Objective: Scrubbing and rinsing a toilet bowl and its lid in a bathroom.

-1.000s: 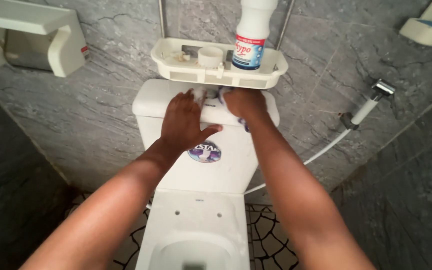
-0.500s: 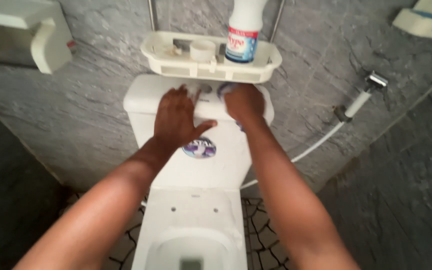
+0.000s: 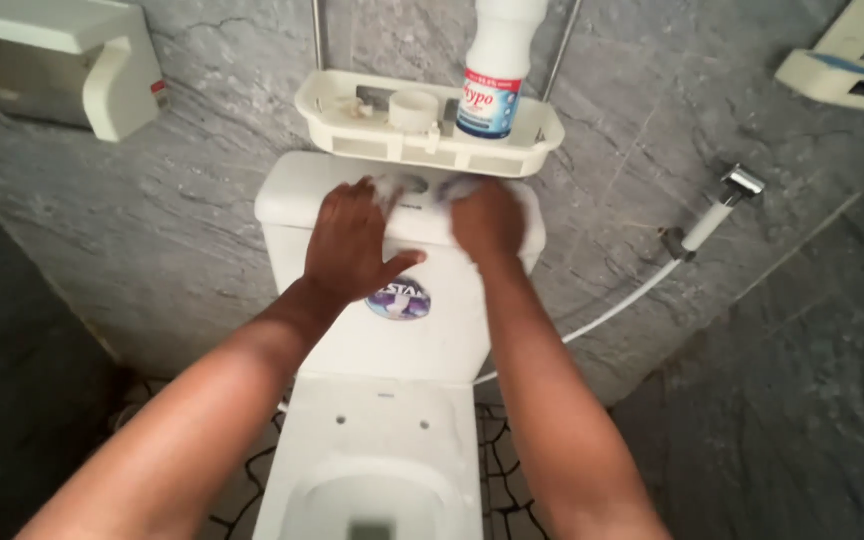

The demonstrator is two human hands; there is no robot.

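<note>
Grey marble-look wall (image 3: 182, 230) all round, and the white toilet (image 3: 382, 460) straight below me with its cistern (image 3: 422, 340) backed against that wall. Looks like I'm mid-scrub on the cistern lid (image 3: 292, 185). My left hand (image 3: 352, 245) lies flat with fingers spread, on the lid and over its front edge. My right hand (image 3: 489, 222) is bunched over something pale and sudsy, probably a cloth or sponge, but I can't tell for sure. Just above sits the cream shelf (image 3: 352, 135) with a white bottle (image 3: 497, 75) on it. Next bit, I reckon: work across the lid without bumping that shelf.
</note>
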